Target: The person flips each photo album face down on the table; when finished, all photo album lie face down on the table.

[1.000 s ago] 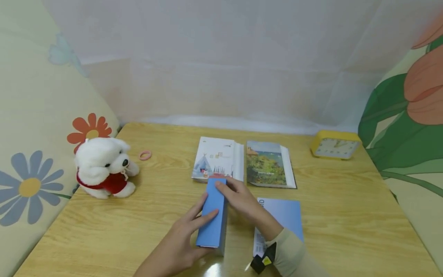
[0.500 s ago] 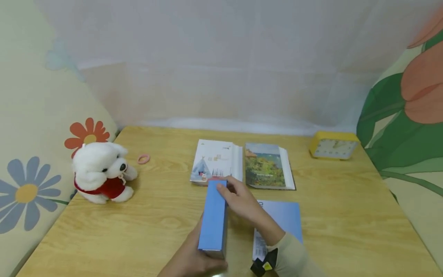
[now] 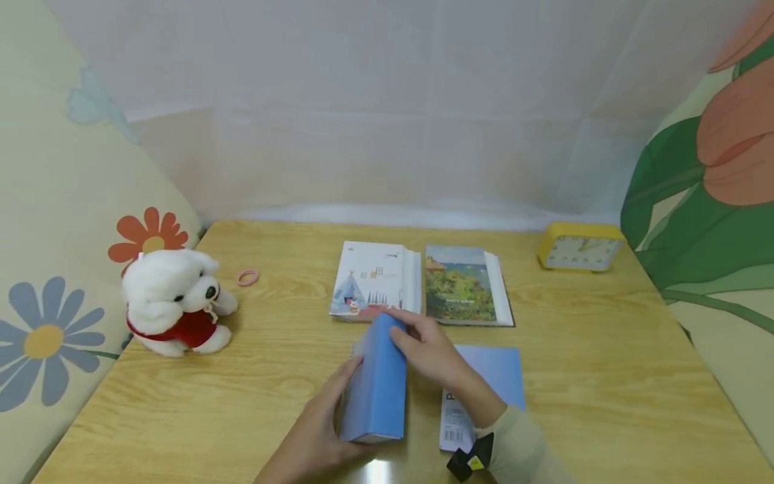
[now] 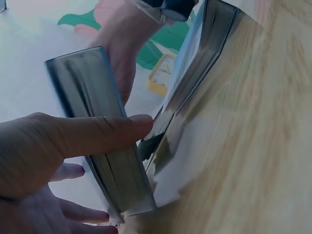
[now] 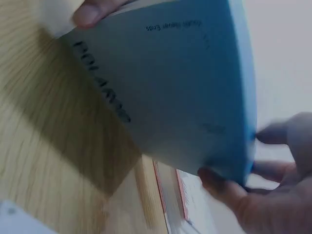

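Two hands grip a thick blue book over the near middle of a wooden worktop (image 3: 242,403). The blue book (image 3: 387,390) is on edge, leaning, spine upward; whether its lower edge touches the wood is unclear. The left hand (image 3: 320,417) clasps its near end, thumb across the page edges, fingers along the left cover. The right hand (image 3: 432,353) pinches the far end between thumb and fingers.

Just to the right, partly under the right forearm, a second blue book (image 3: 496,373) lies flat, with a barcode at its near left. Beyond the hands, a white book with a tent picture (image 3: 371,275) lies left of a book with a landscape cover (image 3: 459,286). A yellow clock (image 3: 583,247) stands far right. On the left sit a white plush dog (image 3: 175,302) in red and a pink ring (image 3: 248,277).
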`<state>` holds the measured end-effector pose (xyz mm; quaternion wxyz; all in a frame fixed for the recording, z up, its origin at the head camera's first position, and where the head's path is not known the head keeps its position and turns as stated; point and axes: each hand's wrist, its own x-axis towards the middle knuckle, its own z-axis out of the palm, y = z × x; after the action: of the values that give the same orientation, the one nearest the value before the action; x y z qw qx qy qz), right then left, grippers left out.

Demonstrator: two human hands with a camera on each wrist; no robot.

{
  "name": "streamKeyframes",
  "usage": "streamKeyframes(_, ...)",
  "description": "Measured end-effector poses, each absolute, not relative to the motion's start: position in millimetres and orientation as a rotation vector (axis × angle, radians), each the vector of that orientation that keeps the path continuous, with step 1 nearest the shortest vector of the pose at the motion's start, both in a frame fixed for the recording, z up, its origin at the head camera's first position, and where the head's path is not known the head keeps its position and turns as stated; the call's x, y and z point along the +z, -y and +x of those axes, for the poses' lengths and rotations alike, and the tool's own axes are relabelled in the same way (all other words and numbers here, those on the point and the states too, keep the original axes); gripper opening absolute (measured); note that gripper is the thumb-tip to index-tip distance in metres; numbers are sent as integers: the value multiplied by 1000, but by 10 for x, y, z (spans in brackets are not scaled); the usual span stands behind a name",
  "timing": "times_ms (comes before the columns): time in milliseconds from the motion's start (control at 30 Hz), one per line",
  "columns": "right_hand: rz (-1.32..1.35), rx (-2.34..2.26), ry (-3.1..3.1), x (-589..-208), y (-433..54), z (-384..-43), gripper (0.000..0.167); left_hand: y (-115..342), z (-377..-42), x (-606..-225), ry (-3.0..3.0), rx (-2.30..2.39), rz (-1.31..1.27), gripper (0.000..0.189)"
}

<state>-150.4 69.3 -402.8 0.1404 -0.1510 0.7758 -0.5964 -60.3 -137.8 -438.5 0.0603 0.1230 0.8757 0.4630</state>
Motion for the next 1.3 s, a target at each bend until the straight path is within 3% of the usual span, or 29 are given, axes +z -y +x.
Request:
streamKeyframes(200, -467, -1352, -2519, -4092, -631, -1455, 70, 1484, -625, -4346, -2738, 1196, 298, 109)
streamKeyframes(367, -516, -1155, -2639, -4180, -605, -1439, 72, 1511, -604, -4340, -2764, 1059, 241, 99)
streamKeyframes(600, -511, -1151, -2631, -4204, -629, -1465, 72, 1505, -617, -4323, -2775, 957, 249, 101)
streamKeyframes(767, -484, -1124, -2622, -4111, -723, -1485, 70, 1523, -727, -4089, -2862, 848, 470, 102)
streamKeyframes(1000, -348, -1111, -2811, -3691, -1180, -1888, 66, 1173, -1415, -3548, -2930, 682, 922, 92)
streamKeyframes(1133, -263, -1034, -2902, -3611, -1458, -2303, 65, 776, -1884, -3475, -2818, 527, 894, 92)
streamKeyframes(1300, -159, -969, -2901, -3797, -1716, -2791, 66, 398, -2250, -3791, -2778, 408, 803, 97)
